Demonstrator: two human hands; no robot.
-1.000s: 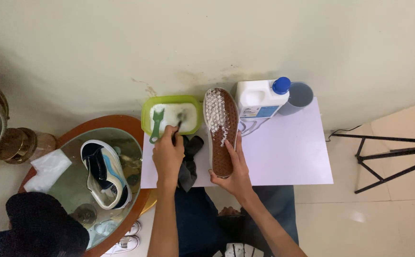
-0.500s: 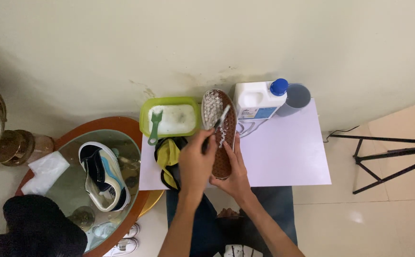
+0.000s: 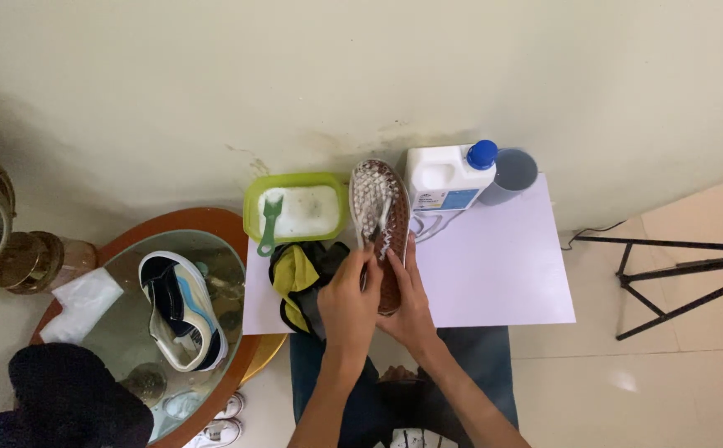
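**Currently: both hands on the brown shoe, mid-sheet**

Green tub, far left of the white sheet: white foamy liquid inside, green brush leaning in over its near rim. White jug with blue cap just right of the shoe, grey cup touching it further right. Round basin at left holds water and a white-and-blue sneaker.

Brown shoe lies sole-up, toe far, foam on the far half. Right hand cups its near end from below. Left hand is closed on a small brush pressed to the sole. Yellow-black cloth sits just left of the hands.
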